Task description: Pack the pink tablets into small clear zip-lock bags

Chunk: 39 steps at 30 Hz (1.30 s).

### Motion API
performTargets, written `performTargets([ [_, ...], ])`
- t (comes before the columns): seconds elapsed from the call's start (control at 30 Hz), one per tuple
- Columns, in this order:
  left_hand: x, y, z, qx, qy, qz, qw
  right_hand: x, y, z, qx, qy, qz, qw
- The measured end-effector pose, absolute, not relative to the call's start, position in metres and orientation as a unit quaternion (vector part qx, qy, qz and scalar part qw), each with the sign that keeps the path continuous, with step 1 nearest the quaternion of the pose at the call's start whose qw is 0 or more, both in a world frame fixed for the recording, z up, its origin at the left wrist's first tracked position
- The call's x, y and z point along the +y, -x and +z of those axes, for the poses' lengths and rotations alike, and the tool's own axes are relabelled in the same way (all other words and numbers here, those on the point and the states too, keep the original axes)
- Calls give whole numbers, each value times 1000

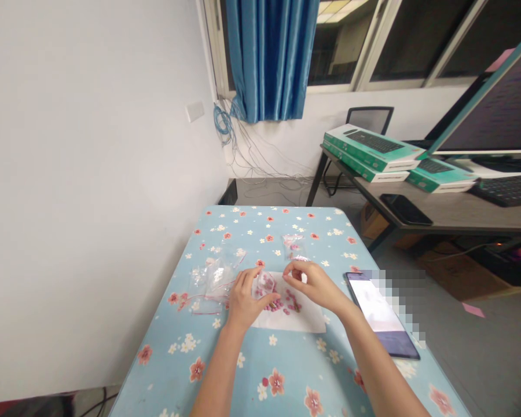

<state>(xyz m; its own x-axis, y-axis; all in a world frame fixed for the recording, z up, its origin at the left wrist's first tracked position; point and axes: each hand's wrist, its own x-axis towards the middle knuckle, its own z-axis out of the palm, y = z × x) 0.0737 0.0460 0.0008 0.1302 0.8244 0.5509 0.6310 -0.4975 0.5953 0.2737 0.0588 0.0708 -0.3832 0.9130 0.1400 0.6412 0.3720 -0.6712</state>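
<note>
Working above a paper sheet [310, 318] on a floral tablecloth [243, 362], open toward the person: left hand [245, 302] half-closed at pink beads [284, 304]; right hand [307, 284] pinched, held item unclear.

Left hand [245, 301]; right hand [308, 284]; pink pieces [292, 302]
</note>
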Motion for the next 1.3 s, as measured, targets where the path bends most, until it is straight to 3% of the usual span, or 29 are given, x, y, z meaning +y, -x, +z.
performTargets([
  [0.13,46,-75,2,488,-744,445,106,52,-257,77,-788,467,278,290],
  [0.6,47,-76,1,482,-744,450,108,49,-243,70,-805,479,259,236],
  [0.9,46,-75,3,493,-737,448,116,51,-261,79,-775,494,269,288],
  [1.13,47,-73,0,490,-743,441,117,50,-275,81,-785,531,295,123],
  [1.3,46,-73,0,492,-742,441,117,51,-274,70,-791,550,257,82],
])
